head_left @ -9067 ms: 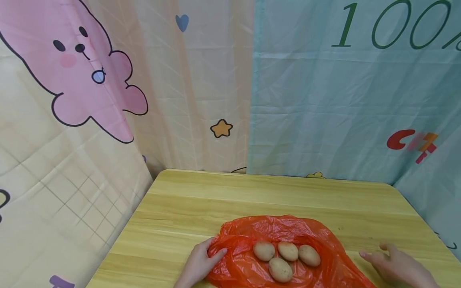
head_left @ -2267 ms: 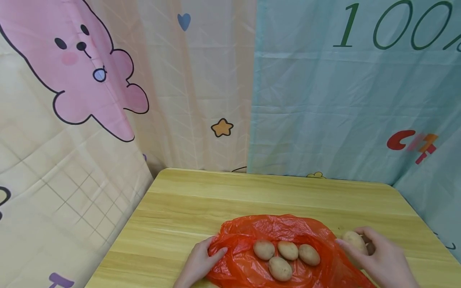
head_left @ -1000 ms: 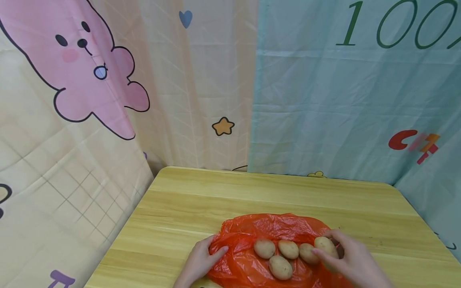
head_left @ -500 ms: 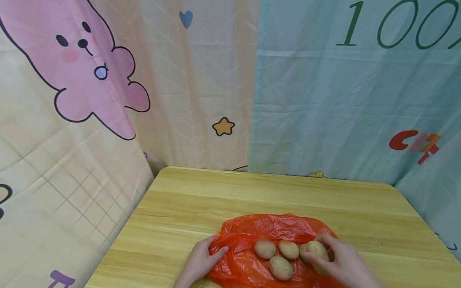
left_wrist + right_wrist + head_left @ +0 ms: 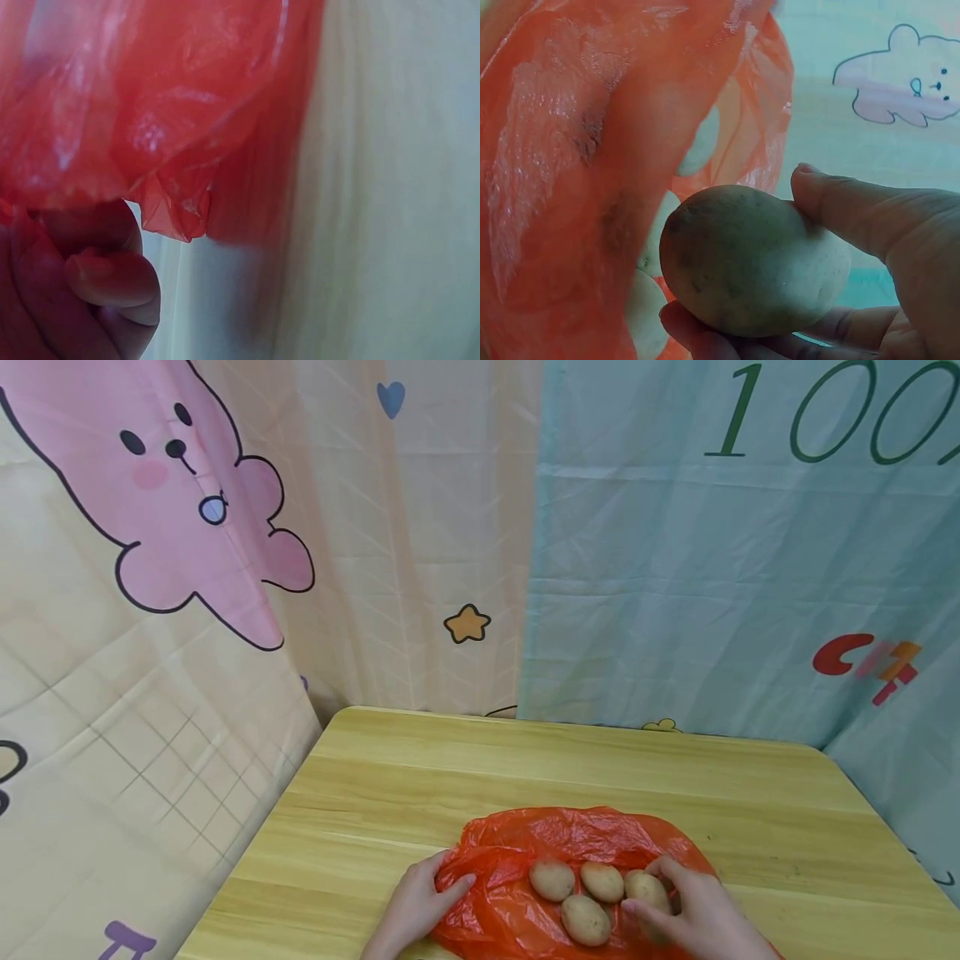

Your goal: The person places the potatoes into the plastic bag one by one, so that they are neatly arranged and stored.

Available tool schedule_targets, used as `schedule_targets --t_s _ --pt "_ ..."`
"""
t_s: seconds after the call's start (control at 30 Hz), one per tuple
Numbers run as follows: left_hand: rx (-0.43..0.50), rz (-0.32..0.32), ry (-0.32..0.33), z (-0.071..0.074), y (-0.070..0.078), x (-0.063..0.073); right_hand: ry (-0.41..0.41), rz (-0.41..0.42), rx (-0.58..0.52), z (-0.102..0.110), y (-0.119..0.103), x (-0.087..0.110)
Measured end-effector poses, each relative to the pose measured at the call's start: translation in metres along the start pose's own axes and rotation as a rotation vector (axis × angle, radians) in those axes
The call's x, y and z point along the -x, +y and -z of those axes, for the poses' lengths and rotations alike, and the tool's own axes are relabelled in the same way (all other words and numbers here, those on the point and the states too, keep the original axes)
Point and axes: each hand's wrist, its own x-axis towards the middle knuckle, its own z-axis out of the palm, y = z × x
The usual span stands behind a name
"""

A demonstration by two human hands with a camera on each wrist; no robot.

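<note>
A red plastic bag (image 5: 517, 835) lies spread on the wooden table with several potatoes (image 5: 552, 881) on its crumpled film. My left hand (image 5: 416, 902) holds the bag's left edge between thumb and fingers; in the left wrist view, red film (image 5: 172, 127) hangs above the curled fingers (image 5: 112, 277). Over the right side of the bag, my right hand (image 5: 701, 910) grips a potato (image 5: 647, 889) between thumb and fingers. This potato (image 5: 754, 259) fills the middle of the right wrist view, with others partly hidden behind it. Whether it touches the bag, I cannot tell.
The pale wooden table (image 5: 360, 793) extends behind the bag and to both sides. Printed curtains (image 5: 420, 552) hang along its far edge and on the left and right.
My right hand was empty at the right, then held a potato beside the bag. It has carried this potato left over the others, covering one. The left hand keeps its place.
</note>
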Motion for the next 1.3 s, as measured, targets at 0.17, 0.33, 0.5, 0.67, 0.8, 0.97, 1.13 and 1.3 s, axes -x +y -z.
schedule_targets --t_s 0.17,0.33,0.5,0.67,0.8,0.97,1.13,1.3 --pt "-0.009 0.000 0.002 0.000 0.000 0.000 -0.005 0.001 0.004 -0.004 0.001 -0.001" --pt "-0.012 0.002 0.002 0.001 0.001 0.001 -0.015 0.024 0.004 -0.007 0.002 -0.003" --pt "-0.016 0.003 0.002 0.001 0.001 0.001 -0.032 0.015 0.015 -0.009 0.003 -0.005" --pt "-0.026 -0.001 0.002 0.001 0.002 0.001 -0.028 -0.038 0.029 -0.013 0.002 -0.006" --pt "-0.033 -0.007 0.005 0.001 0.002 0.001 -0.024 -0.082 0.047 -0.016 0.001 -0.007" --pt "-0.023 0.000 -0.002 0.001 0.003 0.001 -0.032 -0.102 0.053 -0.019 0.002 -0.008" --pt "-0.020 0.010 -0.003 0.001 0.004 0.001 -0.051 -0.056 0.038 -0.019 0.004 -0.008" --pt "-0.011 0.020 -0.004 0.001 0.004 0.001 -0.060 -0.009 0.017 -0.019 0.007 -0.007"
